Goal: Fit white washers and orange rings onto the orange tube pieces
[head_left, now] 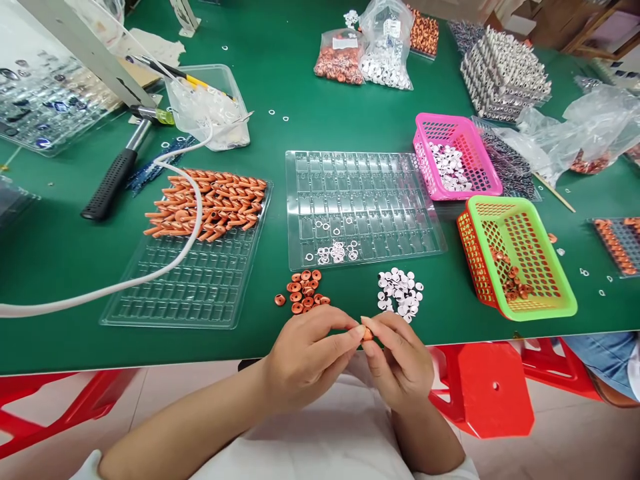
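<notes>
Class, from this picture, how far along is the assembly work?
Looks done: assembled copper pieces fill the left tray's upper rows. In hand: left hand and right hand pinch one copper piece. Left: loose copper rings, white discs, the tray's empty lower rows.

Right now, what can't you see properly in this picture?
Head view:
The copper piece: mostly hidden by fingertips of left hand and right hand.
The tray of copper parts: cut off by right edge.
The bag label: too small to read.
The white cable: runs off left edge.
</notes>
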The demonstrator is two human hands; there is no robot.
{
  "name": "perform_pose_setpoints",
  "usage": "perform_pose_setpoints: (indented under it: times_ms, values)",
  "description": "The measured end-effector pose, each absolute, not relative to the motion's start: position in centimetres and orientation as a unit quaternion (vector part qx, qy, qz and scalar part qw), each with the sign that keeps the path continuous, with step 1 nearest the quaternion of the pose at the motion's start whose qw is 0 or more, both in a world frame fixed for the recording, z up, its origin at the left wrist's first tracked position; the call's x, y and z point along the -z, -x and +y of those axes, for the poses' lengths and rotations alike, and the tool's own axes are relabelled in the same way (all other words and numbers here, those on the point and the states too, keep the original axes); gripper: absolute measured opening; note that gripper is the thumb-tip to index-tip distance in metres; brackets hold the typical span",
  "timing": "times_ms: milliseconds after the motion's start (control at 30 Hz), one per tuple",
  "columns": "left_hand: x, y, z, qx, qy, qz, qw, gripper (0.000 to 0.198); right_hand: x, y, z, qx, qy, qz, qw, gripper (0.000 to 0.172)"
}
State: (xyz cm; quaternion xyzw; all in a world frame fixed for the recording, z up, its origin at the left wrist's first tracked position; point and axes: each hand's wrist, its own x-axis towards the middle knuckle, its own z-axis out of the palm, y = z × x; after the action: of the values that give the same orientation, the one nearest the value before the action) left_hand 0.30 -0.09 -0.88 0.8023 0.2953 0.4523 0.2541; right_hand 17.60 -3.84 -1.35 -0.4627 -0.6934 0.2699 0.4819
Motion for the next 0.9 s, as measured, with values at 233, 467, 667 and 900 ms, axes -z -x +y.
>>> perform_pose_setpoints:
  times_ms: [233, 467, 667, 900]
  values:
    - [0.8, -0.6, -0.1, -0.452, -0.799, 0.308, 0.249, 0.018, 1.6, -17.8, -3.9, -0.317, 0.458, -0.674, 0.485, 0.04]
    - [1.0, -0.8, -0.5, -0.461, -0.794, 0.324, 0.229, 0.022, 2.0, -17.3, -3.8, -0.289, 0.476, -0.656, 0.509, 0.038]
    - [1.0, -0.8, -0.6, -0.451, -0.798, 0.328, 0.23, 0.022, 2.5, -17.2, -3.9, -0.26, 0.466, -0.663, 0.525, 0.041]
    - [1.0, -0.5, -0.4, -0.439, -0.807, 0.324, 0.226, 0.019, 2.3, -17.1, -3.7, -0.219, 0.451, -0.688, 0.525, 0.044]
